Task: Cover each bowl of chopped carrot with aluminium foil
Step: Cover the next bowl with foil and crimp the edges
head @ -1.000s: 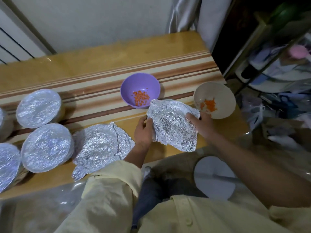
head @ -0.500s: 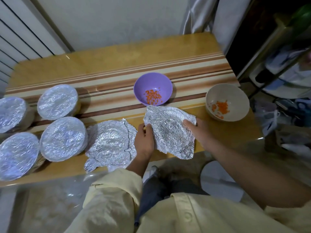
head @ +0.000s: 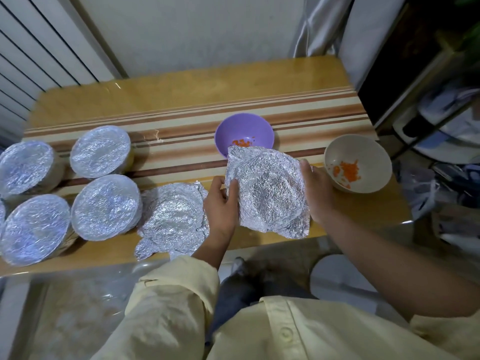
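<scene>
Foil sheet (head: pixel 270 193): the left hand (head: pixel 220 203) pinches its left edge and the right hand (head: pixel 315 190) grips its right edge. It is probably held spread for lowering onto a bowl.
Purple bowl (head: pixel 244 128): uncovered, carrot inside, near rim hidden behind the sheet's far edge.
Beige bowl (head: pixel 363 149): uncovered, close beside the right hand, near the table (head: pixel 181 94) corner.
Spare sheet (head: pixel 174 216), covered bowls (head: pixel 106 206): crowd the left.
Working room: between and beyond the uncovered bowls.

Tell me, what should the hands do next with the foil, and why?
Probably move the foil forward and lay it over the purple bowl. The left hand and right hand hold its sides, its far edge overlaps that bowl's near rim, and the carrot inside is uncovered.
</scene>
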Tool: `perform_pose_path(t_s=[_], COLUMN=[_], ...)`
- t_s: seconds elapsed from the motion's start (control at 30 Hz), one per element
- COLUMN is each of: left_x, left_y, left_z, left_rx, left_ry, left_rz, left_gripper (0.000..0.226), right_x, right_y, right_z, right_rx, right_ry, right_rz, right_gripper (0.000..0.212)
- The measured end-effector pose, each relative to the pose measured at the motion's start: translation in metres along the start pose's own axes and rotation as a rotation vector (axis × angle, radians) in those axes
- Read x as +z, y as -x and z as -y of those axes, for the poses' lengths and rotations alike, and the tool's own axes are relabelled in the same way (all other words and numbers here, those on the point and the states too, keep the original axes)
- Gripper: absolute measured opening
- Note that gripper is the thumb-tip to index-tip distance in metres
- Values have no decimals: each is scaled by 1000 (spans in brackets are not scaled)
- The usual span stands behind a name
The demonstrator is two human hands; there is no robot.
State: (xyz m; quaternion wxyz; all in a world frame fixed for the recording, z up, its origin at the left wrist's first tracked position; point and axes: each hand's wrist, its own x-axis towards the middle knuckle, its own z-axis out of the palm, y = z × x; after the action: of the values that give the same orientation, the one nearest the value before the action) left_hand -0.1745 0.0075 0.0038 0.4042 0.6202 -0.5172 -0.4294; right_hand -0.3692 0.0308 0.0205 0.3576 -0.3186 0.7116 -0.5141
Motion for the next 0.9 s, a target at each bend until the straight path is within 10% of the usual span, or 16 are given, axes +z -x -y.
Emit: perform_pose_path(t_s=[0.37, 0.9], left_x=[-3, -12], left_y=[-4, 10], left_z=[12, 29], left_rx=[-11, -143], left_ry=[-405, -272], left_rz=[52, -34], left_gripper=[33, 26], right_x=[-8, 16], right_y=[-5, 6], right_z=[-17, -41], right_rx=[56, 131], right_ry=[105, 214], right_rz=[27, -39], right_gripper=[45, 43])
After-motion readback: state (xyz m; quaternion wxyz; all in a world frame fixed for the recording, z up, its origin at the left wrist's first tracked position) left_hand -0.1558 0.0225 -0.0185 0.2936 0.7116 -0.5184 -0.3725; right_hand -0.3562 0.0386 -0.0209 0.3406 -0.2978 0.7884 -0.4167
